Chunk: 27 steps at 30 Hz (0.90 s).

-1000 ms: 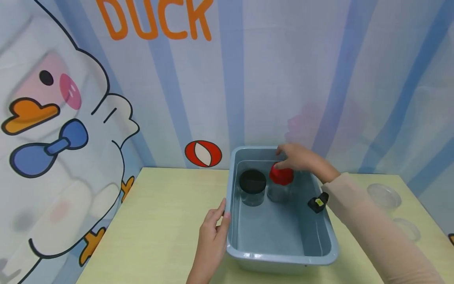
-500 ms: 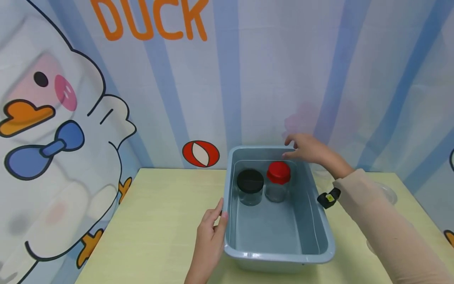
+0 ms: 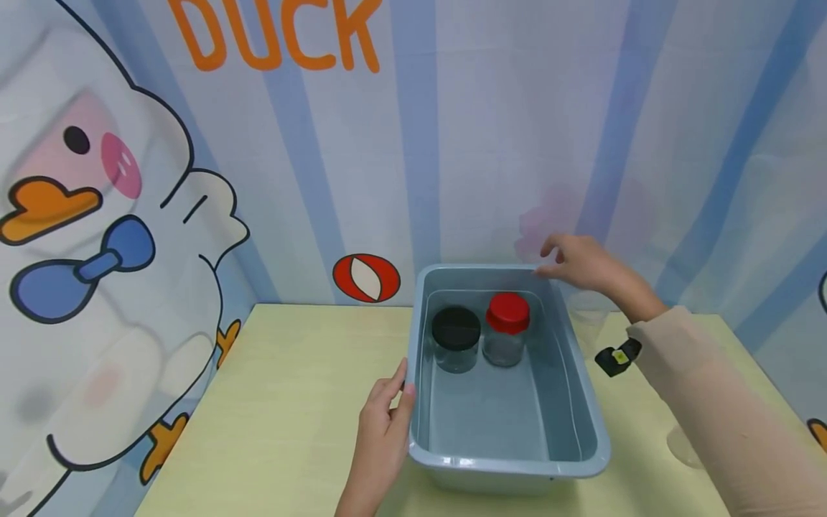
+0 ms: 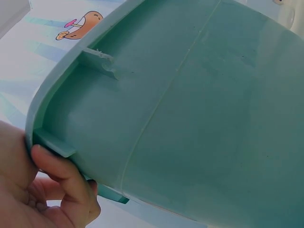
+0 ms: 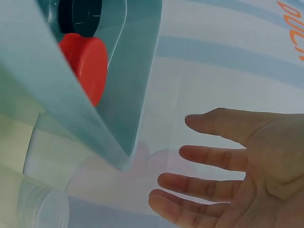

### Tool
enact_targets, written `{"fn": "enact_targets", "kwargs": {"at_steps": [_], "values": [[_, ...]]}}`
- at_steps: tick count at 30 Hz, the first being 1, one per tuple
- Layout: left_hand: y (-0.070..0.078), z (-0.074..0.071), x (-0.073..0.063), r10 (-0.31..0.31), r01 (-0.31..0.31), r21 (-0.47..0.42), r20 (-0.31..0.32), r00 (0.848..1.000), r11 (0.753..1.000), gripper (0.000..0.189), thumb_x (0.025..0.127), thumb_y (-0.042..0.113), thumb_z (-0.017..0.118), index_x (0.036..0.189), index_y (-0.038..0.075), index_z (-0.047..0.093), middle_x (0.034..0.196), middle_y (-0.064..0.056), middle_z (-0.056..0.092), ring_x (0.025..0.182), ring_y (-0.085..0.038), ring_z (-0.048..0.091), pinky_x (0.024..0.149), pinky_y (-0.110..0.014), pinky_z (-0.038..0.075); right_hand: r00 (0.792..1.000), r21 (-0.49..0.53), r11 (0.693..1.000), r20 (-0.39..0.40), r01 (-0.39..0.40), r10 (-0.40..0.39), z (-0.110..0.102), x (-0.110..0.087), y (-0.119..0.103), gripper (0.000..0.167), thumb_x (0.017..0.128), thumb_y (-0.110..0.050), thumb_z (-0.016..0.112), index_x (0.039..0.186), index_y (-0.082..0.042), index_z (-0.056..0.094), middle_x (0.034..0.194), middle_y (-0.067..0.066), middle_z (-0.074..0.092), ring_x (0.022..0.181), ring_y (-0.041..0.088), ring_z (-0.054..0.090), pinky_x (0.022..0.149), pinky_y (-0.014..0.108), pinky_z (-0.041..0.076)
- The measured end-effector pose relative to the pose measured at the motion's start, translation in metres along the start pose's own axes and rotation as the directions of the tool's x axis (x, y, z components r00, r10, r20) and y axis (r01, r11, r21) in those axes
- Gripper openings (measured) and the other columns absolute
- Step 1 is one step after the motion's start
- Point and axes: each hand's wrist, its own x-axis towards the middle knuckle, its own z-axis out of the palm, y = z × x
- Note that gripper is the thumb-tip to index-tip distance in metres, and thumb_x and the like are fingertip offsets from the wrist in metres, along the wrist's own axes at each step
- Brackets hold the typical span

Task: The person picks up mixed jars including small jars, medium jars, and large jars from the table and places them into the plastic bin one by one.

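Note:
A blue-grey plastic tub (image 3: 510, 467) stands on the table. Inside it, towards the back, are two clear jars, upright and side by side: a black-lidded jar (image 3: 456, 334) on the left and a red-lidded jar (image 3: 507, 319) on the right. My left hand (image 3: 380, 434) grips the tub's left rim, its fingers curled under the edge in the left wrist view (image 4: 59, 190). My right hand (image 3: 581, 264) is raised by the tub's back right corner. Its fingers are spread and hold nothing, as the right wrist view (image 5: 228, 166) shows.
Clear containers are on the table right of the tub, partly hidden by my sleeve; one clear container (image 3: 685, 446) shows beside the forearm, and a clear jar (image 5: 47, 209) in the right wrist view. A printed curtain (image 3: 478, 143) hangs behind the table (image 3: 291, 402).
My right hand has let go of the red-lidded jar, risen out of the tub and moved right past its rim. My left hand stays on the left rim.

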Motion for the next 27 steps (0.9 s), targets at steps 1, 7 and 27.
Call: {"fn": "enact_targets", "kwargs": {"at_steps": [1,7,27], "values": [[0.000,0.000,0.000,0.001,-0.001,0.001,0.000,1.000,1.000,0.051,0.106,0.028,0.051,0.151,0.008,0.041,0.114,-0.009,0.055,0.108,-0.021,0.054,0.093,-0.032,0.053,1.000,-0.007,1.000,-0.004,-0.002,0.002,-0.001,0.000,0.001,0.039,0.095,-0.017,0.066,0.119,0.012,0.057,0.111,0.031,0.060,0.098,0.043,0.058,0.077,0.053,0.052],[0.000,0.000,0.001,0.011,-0.011,0.007,-0.007,1.000,1.000,0.051,0.106,0.028,0.051,0.151,0.007,0.042,0.114,-0.008,0.055,0.109,-0.021,0.054,0.093,-0.032,0.053,1.000,-0.019,1.000,-0.017,-0.008,0.008,-0.003,-0.001,0.008,0.035,0.097,-0.015,0.063,0.117,0.014,0.057,0.109,0.033,0.060,0.097,0.044,0.060,0.076,0.054,0.052],[0.000,0.000,0.001,0.013,-0.013,0.021,-0.013,1.000,1.000,0.051,0.106,0.029,0.051,0.151,0.006,0.042,0.113,-0.008,0.056,0.105,-0.020,0.055,0.092,-0.030,0.054,0.999,-0.075,0.997,-0.021,-0.034,0.033,0.002,-0.009,0.037,0.035,0.094,-0.013,0.061,0.113,0.017,0.059,0.107,0.034,0.062,0.094,0.045,0.061,0.073,0.053,0.052]]}}
